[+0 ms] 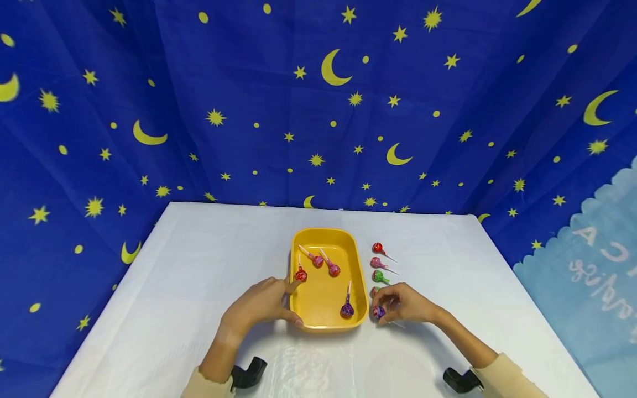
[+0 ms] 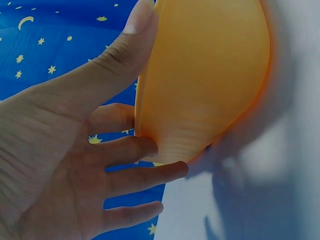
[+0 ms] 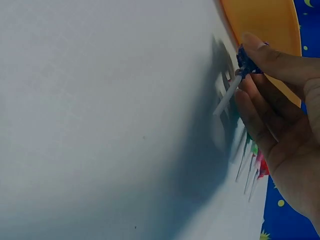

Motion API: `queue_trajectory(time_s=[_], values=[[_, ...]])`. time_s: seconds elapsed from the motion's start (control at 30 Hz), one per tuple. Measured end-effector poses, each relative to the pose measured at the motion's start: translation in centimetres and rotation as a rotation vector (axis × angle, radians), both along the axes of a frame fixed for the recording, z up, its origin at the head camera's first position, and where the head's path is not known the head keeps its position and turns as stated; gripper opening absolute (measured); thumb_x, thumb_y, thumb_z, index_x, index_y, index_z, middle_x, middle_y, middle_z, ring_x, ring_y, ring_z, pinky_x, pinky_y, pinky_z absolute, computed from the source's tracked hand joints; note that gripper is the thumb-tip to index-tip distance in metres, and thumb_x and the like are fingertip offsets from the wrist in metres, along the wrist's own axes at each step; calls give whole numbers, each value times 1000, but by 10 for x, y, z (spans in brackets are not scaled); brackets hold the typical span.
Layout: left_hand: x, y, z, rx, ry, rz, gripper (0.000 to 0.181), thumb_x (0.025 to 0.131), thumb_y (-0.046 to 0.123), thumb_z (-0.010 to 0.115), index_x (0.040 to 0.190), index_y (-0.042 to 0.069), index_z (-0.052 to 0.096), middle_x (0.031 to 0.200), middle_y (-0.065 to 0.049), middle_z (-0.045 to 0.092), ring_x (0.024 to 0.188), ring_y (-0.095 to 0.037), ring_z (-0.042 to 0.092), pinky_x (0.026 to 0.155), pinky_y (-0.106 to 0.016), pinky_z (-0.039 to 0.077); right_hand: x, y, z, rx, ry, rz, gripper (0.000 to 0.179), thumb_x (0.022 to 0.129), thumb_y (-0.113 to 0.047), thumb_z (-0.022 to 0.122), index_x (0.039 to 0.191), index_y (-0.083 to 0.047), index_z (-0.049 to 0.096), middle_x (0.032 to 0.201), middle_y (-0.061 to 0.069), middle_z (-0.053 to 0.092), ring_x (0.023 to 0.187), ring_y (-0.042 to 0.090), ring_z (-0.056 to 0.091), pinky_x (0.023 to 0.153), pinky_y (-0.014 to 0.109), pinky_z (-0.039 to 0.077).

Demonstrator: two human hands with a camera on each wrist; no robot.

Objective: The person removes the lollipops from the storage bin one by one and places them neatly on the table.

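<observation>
Starry backdrop [image 1: 278, 83]; tray [image 1: 318, 301] on white table [image 1: 224, 249]

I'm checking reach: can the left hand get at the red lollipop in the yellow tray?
Likely yes: the left hand touches the yellow tray close to the red lollipop, with no other lollipop between them.

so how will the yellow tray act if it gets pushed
The yellow tray looks stiff, its smooth walls holding their shape. Low and broad, it would probably slide rather than tip. The lollipops inside might roll a little, given their rounded heads.
</observation>
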State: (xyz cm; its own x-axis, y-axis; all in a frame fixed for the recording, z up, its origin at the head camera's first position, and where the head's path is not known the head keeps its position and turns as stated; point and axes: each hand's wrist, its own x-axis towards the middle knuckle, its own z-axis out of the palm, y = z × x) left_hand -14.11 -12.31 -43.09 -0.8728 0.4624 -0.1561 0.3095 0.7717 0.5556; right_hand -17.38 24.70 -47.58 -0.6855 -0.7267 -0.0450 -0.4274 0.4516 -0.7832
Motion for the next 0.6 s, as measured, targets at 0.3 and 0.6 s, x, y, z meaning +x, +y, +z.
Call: queue_trajectory(time_s=[0.3,0.6], values=[[0,0,-1,-2,1,1,84,64,45,86,133,5,60,64,5,41,68,-12,45,67,-31,37,3,-2,-1,44,11,-5,28,74,-19,85,98,-17,71,88,-5,70,76,9,62,67,24,54],[0,-1,-1,-2,1,5,84,64,46,86,133,6,61,64,5,41,69,-12,45,66,-30,37,10,-7,1,101,71,16,28,74,-15,85,98,-18,71,88,-8,70,75,4,60,63,22,52]])
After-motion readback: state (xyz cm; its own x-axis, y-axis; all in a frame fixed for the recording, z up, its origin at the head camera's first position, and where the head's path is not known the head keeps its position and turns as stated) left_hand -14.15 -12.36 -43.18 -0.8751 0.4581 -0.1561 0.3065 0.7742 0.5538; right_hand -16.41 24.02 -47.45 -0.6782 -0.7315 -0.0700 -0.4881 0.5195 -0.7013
